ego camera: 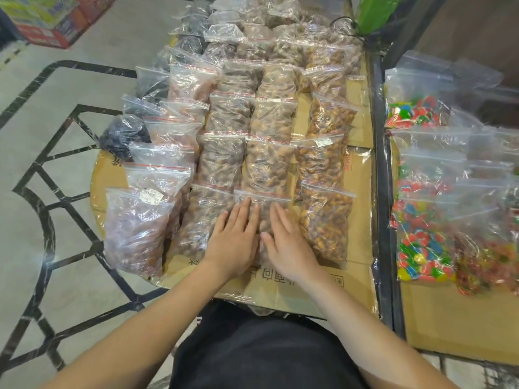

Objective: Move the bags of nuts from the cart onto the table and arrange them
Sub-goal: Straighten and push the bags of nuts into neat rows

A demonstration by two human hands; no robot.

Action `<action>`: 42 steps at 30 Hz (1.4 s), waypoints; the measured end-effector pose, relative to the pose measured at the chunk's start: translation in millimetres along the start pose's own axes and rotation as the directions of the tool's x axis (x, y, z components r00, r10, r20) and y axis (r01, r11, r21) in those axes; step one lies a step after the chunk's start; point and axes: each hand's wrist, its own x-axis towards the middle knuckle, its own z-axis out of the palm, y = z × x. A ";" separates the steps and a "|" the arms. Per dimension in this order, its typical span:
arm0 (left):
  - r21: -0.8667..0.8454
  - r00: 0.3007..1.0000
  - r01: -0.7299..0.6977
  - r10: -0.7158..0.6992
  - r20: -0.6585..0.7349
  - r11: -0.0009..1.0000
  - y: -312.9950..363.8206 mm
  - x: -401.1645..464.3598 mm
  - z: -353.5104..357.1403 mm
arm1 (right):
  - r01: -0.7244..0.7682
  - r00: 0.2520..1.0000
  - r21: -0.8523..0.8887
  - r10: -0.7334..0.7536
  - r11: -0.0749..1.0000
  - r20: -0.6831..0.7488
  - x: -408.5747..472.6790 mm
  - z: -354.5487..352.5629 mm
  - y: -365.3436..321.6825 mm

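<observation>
At the table's near edge, our left hand (234,242) and right hand (286,242) lie flat, fingers spread, on a clear zip bag of brown nuts (261,209). Beyond, rows of nut bags (269,122) cover the cardboard-lined table (356,186).

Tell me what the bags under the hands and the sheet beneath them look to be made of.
Bag of nuts: thin clear plastic, glossy and crinkled, with a red zip-seal line at the top. Sheet: brown corrugated cardboard, matte, with printed characters and a fold seam; apparently flattened boxes, seemingly under a shiny clear film.
</observation>
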 end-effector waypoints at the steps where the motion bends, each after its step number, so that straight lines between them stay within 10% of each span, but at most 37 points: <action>1: 0.053 0.999 -0.017 0.015 0.031 0.998 -3.7 0.7 1.9 | 0.014 0.998 -0.122 -0.006 0.992 0.062 2.9 1.6 0.8; 7: 0.219 0.967 -0.148 0.095 0.237 0.964 -4.9 14.4 -19.4 | -0.013 0.975 -0.434 0.106 0.901 0.193 12.3 3.6 0.2; 13: 0.237 0.956 -0.175 0.108 0.271 0.956 -3.4 18.2 -30.6 | 0.004 0.945 -0.354 0.112 0.935 0.308 13.3 -21.7 -6.1; 25: 0.049 0.981 -0.136 0.141 -0.131 0.990 26.1 142.3 -118.0 | -0.038 0.936 -0.205 -0.037 0.978 -0.351 66.5 -142.9 50.9; 34: -0.220 0.988 -0.137 0.118 -0.100 0.966 43.2 264.7 -138.2 | -0.125 0.911 0.010 0.119 0.992 -0.395 161.7 -219.6 94.1; 42: -0.656 0.994 -0.005 -0.070 -0.089 0.755 51.4 377.4 -144.6 | -0.184 0.845 0.305 0.309 0.934 -0.436 269.4 -269.8 116.0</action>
